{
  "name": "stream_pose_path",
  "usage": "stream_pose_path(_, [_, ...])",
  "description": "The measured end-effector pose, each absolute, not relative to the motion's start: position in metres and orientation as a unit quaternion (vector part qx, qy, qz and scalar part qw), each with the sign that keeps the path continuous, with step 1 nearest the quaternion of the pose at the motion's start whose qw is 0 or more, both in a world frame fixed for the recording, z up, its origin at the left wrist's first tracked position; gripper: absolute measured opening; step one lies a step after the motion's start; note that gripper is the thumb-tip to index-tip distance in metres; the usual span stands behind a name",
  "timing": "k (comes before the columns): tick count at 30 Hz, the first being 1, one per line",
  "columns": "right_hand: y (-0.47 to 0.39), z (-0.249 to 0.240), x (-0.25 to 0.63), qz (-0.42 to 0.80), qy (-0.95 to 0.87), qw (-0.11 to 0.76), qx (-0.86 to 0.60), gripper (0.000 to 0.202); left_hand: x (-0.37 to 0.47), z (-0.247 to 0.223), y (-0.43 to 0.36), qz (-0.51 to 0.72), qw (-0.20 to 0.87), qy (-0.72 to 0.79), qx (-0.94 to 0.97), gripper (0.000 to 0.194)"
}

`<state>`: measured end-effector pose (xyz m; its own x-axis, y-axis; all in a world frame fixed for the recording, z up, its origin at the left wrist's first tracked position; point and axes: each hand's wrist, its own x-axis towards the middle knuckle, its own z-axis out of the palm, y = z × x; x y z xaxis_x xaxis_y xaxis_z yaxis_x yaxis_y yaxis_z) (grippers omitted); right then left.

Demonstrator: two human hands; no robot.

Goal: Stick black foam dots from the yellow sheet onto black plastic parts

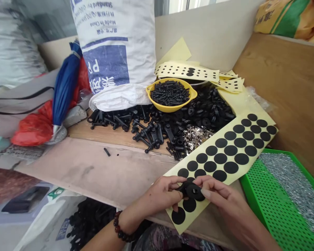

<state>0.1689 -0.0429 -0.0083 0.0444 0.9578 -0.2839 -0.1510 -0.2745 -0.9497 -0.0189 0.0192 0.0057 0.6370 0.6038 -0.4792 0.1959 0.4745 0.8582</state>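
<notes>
A black round plastic part (194,191) with a small slot in its face is held over the near end of a sticker sheet (181,226). My left hand (163,193) pinches its left side between thumb and fingers. On the opposite edge, my right hand (218,192) grips it with thumb and forefinger. The pale yellow sheet carries rows of black round stickers (230,150) and runs diagonally away to the right. Whether a sticker is between my fingers cannot be made out.
Behind my hands lie small metal clips (197,137), black plastic arms (149,134) and a yellow bowl (170,109) of black screw-like pieces. A green basket (266,202) with silvery bits stands right. A white sack (138,38) and blue umbrella (64,87) are at the back left.
</notes>
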Motion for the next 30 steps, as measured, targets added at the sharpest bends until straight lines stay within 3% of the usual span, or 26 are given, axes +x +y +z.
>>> stream_pose_path(30, [-0.044,-0.014,0.162,0.548,-0.384,0.475,-0.571,0.024,-0.026,-0.011,0.015,0.128,0.709,0.405,0.563,0.051])
